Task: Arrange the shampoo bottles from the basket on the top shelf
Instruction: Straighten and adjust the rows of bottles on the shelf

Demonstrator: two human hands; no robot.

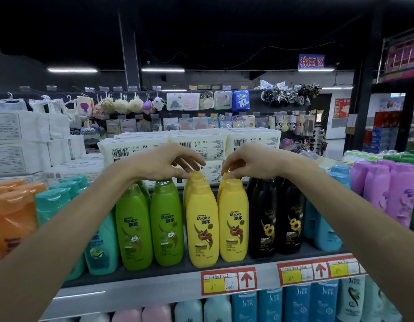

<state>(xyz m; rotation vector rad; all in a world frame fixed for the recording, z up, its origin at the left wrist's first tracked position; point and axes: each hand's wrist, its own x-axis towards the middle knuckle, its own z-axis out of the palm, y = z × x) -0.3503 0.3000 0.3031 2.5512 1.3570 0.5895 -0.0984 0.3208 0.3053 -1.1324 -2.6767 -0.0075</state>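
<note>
Shelf, centre frame, carried two rows of yellow bottles. Left hand narrowly pinched left rear cap; right hand narrowly pinched right rear cap.

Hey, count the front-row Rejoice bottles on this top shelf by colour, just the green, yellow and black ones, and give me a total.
green bottles: 2
yellow bottles: 2
black bottles: 2
Total: 6
</note>
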